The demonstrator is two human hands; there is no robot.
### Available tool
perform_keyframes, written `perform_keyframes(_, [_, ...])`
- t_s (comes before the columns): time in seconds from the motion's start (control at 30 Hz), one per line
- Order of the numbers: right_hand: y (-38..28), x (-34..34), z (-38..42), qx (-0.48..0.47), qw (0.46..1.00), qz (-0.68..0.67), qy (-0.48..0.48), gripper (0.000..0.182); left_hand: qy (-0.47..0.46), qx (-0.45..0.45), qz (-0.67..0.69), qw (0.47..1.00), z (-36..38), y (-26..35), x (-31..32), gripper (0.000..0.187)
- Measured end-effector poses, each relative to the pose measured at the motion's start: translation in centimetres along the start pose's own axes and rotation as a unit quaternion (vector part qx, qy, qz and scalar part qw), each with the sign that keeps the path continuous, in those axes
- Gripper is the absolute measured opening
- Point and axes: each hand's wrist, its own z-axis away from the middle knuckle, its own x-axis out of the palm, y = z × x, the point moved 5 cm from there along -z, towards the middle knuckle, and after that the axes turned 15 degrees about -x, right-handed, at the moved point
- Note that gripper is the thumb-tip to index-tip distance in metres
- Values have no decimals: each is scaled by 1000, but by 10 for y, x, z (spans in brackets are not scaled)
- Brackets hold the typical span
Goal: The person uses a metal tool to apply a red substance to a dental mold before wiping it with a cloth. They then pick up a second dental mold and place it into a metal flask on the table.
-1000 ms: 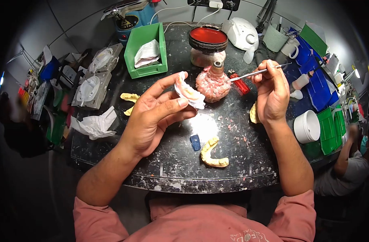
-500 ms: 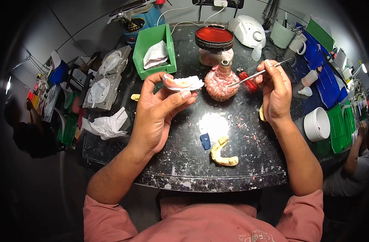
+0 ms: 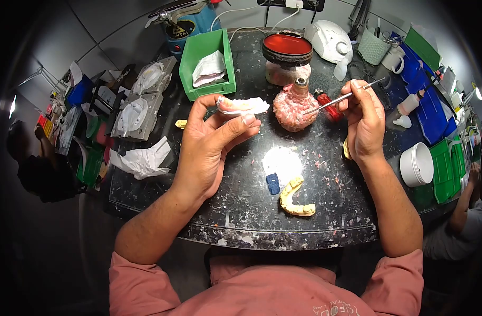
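Note:
Raised over the left of the table, my left hand [image 3: 204, 142] grips a dental model [image 3: 244, 107] between thumb and fingers; it is white with pink wax on it. My right hand [image 3: 363, 118] is closed like a pen grip around a slim metal wax carver [image 3: 336, 101]. The carver's tip points left and overlaps the wax-crusted alcohol burner [image 3: 295, 109], which is coated in pink lumps. On the table between my forearms lies a yellowish horseshoe-shaped dental cast [image 3: 293, 200], with a small dark blue cloth piece [image 3: 273, 183] beside it.
Behind the burner stands a dish of red wax [image 3: 287, 44]. A green bin [image 3: 206, 89] holds white paper. Plaster flask halves [image 3: 138, 116] and crumpled tissue [image 3: 143, 159] are at left. A white tub [image 3: 415, 165] and a red lighter [image 3: 330, 107] are at right. Other people sit at both sides.
The whole view has shifted slightly, so the table items appear a little further right. Both hands keep nearly the same pose, still holding the dental model and the wax carver.

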Motion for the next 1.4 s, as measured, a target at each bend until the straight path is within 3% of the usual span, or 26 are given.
perform_keyframes(0.2, [-4, -4, -5, -35, 999, -19, 0, 19, -2, 11, -22, 1000, 2, 4, 5, 49])
perform_keyframes(0.27, [-15, -5, -13, -90, 994, -59, -13, 19, -7, 17, -15, 1000, 2, 4, 7, 50])
perform_keyframes(0.4, [-45, 7, -38, -189, 980, 52, -24, 21, -8, 14, -45, 999, 4, 5, 9, 56])
perform_keyframes(0.47, [-52, 16, -48, -234, 963, 106, -78, 20, -29, 3, -48, 998, 3, 2, 10, 56])
perform_keyframes(0.8, [-42, 38, -59, -219, 954, 163, -127, 15, -61, 17, -76, 995, 4, 2, 13, 50])
perform_keyframes(0.9, [-36, 30, -56, -192, 968, 132, -97, 20, -73, 5, -84, 994, 5, 2, 13, 46])
perform_keyframes(1.0, [-22, 16, -40, -58, 998, -40, -6, 24, -93, -25, -75, 993, 5, -1, 16, 44])
perform_keyframes(1.13, [-20, 10, -9, -73, 997, -2, 14, 21, -116, -61, -40, 991, 7, -5, 18, 43])
perform_keyframes(1.27, [-38, 23, 11, -100, 994, -14, -32, 19, -134, -72, -41, 988, 7, -7, 19, 47])
perform_keyframes(1.33, [-50, 35, 18, -183, 976, 39, -114, 18, -129, -74, -44, 988, 7, -7, 19, 50])
perform_keyframes(1.4, [-51, 38, 21, -198, 972, 5, -125, 16, -137, -71, -44, 987, 7, -6, 21, 51])
